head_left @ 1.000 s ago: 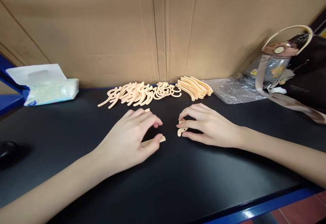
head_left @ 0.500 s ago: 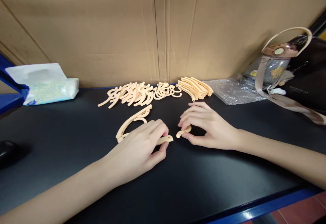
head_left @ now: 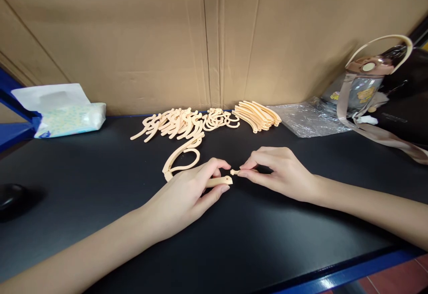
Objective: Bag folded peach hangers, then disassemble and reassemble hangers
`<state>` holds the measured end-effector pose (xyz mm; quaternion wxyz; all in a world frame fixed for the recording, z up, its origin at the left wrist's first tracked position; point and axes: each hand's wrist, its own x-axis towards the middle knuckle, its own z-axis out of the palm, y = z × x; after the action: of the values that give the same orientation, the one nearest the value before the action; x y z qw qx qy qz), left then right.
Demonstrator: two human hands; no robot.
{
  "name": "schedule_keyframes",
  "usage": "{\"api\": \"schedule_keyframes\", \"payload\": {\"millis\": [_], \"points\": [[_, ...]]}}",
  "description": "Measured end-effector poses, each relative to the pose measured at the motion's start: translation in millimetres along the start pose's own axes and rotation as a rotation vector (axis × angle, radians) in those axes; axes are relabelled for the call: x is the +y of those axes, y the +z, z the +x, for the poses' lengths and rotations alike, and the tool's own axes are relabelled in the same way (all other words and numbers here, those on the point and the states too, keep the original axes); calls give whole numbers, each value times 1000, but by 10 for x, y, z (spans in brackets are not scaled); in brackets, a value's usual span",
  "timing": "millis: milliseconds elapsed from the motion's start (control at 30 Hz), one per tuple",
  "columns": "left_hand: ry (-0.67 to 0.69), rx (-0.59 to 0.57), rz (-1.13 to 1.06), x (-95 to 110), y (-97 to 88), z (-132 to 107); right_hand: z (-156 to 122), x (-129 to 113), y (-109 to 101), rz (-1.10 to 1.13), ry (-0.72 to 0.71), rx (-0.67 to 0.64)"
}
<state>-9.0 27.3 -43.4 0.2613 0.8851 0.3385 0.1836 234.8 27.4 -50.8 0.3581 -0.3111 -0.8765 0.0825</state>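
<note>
My left hand (head_left: 197,191) is closed on a beige plastic folding hanger (head_left: 174,158), gripping one arm whose end with a small hole sticks out past the thumb. The hanger's other arm and a curved loop reach up and away behind the hand; the part under my palm is hidden. Just right of that arm's end, my right hand (head_left: 281,173) pinches a small beige curved piece (head_left: 235,172) between thumb and forefinger. Its knobbed tip points left, a short gap from the arm's end, and most of it is hidden by the fingers.
Behind lie piles of beige curved pieces (head_left: 174,122), small hooks (head_left: 217,119) and stacked hanger arms (head_left: 257,115). A tissue pack (head_left: 70,118) and black mouse (head_left: 11,196) are left; a clear plastic bag (head_left: 310,118) and strapped bottle (head_left: 363,89) stand right. Cardboard (head_left: 133,39) backs the table.
My right hand has turned the small piece so its knobbed tip points left. My left hand and the hanger have shifted slightly right, and its fingers have loosened a little around the arm.
</note>
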Motion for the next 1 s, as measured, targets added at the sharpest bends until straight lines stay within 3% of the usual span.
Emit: {"api": "schedule_keyframes", "payload": {"millis": [200,367,633,800,1000], "points": [[11,-24,-53,10,6,-21,-28,-6,-10,87,-88,-38],[67,-28,-13,0,5,-28,-14,-8,-52,185,-50,-108],[-4,-62,-63,30,4,-28,6,-41,-68,323,24,-193],[-49,-122,-43,80,-24,-8,24,-29,-80,296,-73,-215],[-61,-85,-98,103,-31,18,72,-22,-132,208,-142,-243]]}}
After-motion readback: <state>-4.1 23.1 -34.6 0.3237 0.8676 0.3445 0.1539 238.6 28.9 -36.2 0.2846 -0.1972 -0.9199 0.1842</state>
